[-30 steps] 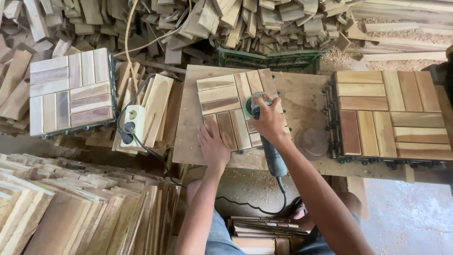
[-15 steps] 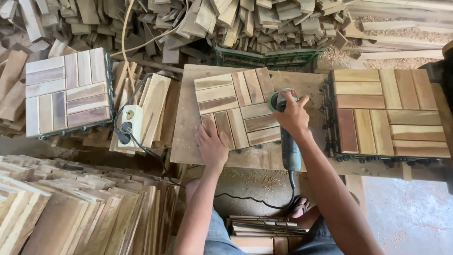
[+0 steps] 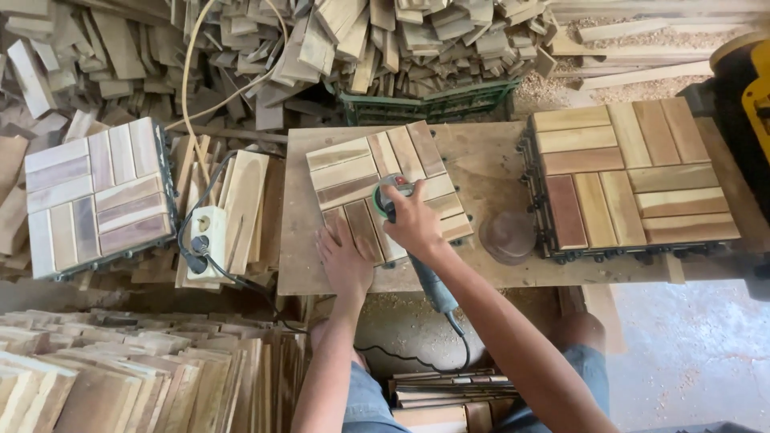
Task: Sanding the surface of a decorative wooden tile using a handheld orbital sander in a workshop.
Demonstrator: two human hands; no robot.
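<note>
A square wooden slat tile lies on a plywood board in front of me. My right hand grips a corded power sander with a green-rimmed disc, pressed on the middle of the tile. The sander's grey handle sticks out toward me past the board's near edge. My left hand lies flat on the tile's near left corner, fingers spread.
A round brown sanding disc lies on the board beside a stack of finished tiles. Another tile sits at left, next to a white power strip. Loose wood offcuts pile behind; slats are stacked at lower left.
My right hand has swept the sander from the tile's right edge back left to its middle. My left hand has stayed on the near corner. The camera view has shifted.
</note>
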